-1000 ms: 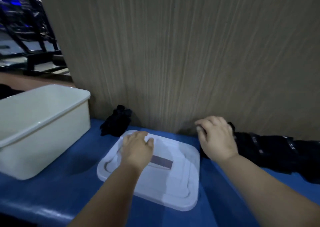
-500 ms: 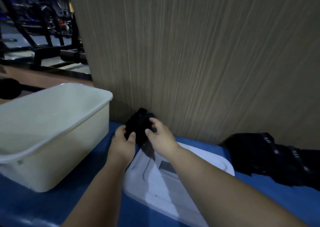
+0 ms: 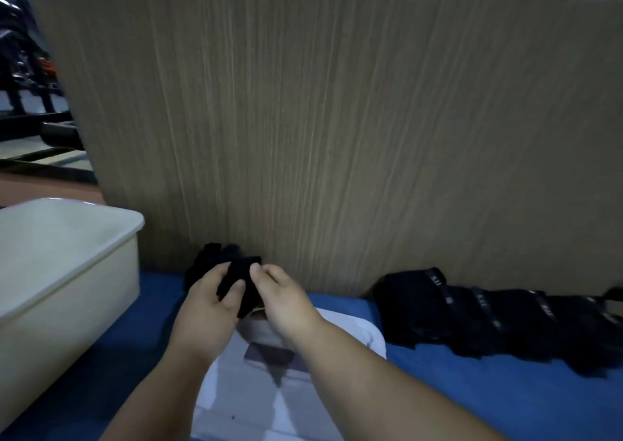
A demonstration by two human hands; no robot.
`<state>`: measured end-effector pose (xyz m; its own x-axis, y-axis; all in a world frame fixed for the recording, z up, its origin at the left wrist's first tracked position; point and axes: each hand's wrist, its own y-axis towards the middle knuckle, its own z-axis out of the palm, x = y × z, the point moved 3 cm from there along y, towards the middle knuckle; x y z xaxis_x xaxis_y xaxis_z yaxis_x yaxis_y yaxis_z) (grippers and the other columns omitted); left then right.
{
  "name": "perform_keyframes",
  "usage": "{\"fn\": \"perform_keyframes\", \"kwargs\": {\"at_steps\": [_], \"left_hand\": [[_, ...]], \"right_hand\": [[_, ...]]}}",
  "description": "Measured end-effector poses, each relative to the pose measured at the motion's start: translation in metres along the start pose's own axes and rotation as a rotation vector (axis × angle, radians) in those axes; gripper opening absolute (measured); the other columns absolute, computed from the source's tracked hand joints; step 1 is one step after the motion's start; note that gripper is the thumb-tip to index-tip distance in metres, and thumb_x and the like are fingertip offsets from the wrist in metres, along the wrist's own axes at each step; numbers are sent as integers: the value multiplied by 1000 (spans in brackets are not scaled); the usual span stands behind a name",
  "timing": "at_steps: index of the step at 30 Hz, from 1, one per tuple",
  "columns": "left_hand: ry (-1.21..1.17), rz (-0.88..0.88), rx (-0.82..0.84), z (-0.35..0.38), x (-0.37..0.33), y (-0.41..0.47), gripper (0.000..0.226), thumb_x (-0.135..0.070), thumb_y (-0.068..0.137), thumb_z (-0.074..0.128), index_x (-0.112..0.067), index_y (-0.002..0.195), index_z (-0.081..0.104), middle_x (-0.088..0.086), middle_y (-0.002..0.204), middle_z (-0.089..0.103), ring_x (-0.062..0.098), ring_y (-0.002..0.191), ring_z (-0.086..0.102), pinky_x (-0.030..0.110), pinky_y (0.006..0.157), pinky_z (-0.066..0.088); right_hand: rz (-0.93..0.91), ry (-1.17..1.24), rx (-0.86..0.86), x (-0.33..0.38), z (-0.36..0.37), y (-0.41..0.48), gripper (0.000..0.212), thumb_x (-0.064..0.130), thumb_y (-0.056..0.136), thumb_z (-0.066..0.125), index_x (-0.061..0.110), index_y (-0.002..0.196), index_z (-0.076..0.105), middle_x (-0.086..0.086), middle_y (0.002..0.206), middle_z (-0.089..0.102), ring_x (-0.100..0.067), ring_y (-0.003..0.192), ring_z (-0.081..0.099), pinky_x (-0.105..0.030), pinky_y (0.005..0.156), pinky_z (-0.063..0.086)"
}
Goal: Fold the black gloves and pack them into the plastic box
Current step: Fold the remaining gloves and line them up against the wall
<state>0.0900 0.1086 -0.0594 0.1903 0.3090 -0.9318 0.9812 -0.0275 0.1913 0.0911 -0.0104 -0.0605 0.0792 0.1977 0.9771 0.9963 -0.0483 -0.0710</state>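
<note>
The left hand (image 3: pixel 205 309) and right hand (image 3: pixel 286 302) pinched one black glove (image 3: pixel 241 273), apparently starting the fold; next it needed doubling over before the plastic box (image 3: pixel 67 322).

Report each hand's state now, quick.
Left hand: closed, gripping the black glove.
Right hand: closed, pinching the same black glove.

Box (image 3: pixel 67 305) left, lid (image 3: pixel 350 332) centre (one glove (image 3: pixel 241 273) above its far edge), glove pile (image 3: pixel 472 316) right, against the wall (image 3: pixel 337 137).
</note>
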Motion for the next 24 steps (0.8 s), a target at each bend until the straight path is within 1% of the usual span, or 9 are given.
{"fn": "perform_keyframes", "kwargs": {"at_steps": [1,3,7,12,15,17,20,22,24], "left_hand": [[4,32,32,5,-9,-7,21,-22,98,49,-38,112,54,-16,110,60,3,100,57,20,77,40],[39,90,103,16,-23,-19,26,-19,97,50,-42,108,58,-19,106,64,-4,96,59,16,76,42],[126,119,262,50,-35,-44,31,-23,94,54,-44,116,60,-17,110,67,2,101,63,29,92,50],[173,194,438,103,-55,-79,36,-22,90,61,-43,118,61,-14,112,66,3,98,64,21,87,49],[208,269,524,136,-72,-101,38,-22,88,65,-48,114,56,-21,114,56,-4,99,58,4,79,40],[221,269,508,150,-80,-116,38,-26,85,69,-51,108,52,-24,112,49,-4,93,56,5,76,40],[223,260,466,163,-85,-136,28,-27,80,75,-42,93,56,-12,100,54,2,75,55,12,70,44],[184,198,513,170,-84,-147,23,-25,78,77,-36,87,59,-4,90,59,4,62,53,15,66,45],[159,134,606,180,-81,-159,19,-27,76,78,-35,85,63,0,84,63,2,59,54,15,67,46]], "right_hand": [[13,52,-7,-1,-8,-7,58,67,75,50,22,109,62,-4,111,68,-21,105,64,-46,97,49],[18,131,-23,-5,-26,-23,44,59,80,55,22,102,61,-5,106,69,-22,102,66,-43,92,53],[21,129,-79,-16,-68,-65,25,44,87,61,23,100,57,-2,103,69,-18,97,67,-35,84,57],[45,190,-166,-37,-128,-124,13,22,92,60,18,96,48,-7,99,62,-17,84,63,-26,59,52],[52,211,-225,-45,-160,-159,18,15,93,57,23,108,49,-5,100,62,-14,79,62,-25,57,52],[60,195,-256,-49,-178,-180,19,14,93,56,25,107,51,-6,100,61,-14,75,61,-24,55,51],[64,176,-296,-58,-199,-206,14,12,93,55,25,100,54,-6,99,61,-15,74,61,-25,56,50],[79,180,-330,-65,-210,-219,13,12,93,54,25,96,54,-5,96,61,-17,74,61,-27,58,51],[101,186,-360,-73,-220,-230,11,12,93,53,23,95,52,-5,90,60,-17,73,59,-29,60,53]]}}
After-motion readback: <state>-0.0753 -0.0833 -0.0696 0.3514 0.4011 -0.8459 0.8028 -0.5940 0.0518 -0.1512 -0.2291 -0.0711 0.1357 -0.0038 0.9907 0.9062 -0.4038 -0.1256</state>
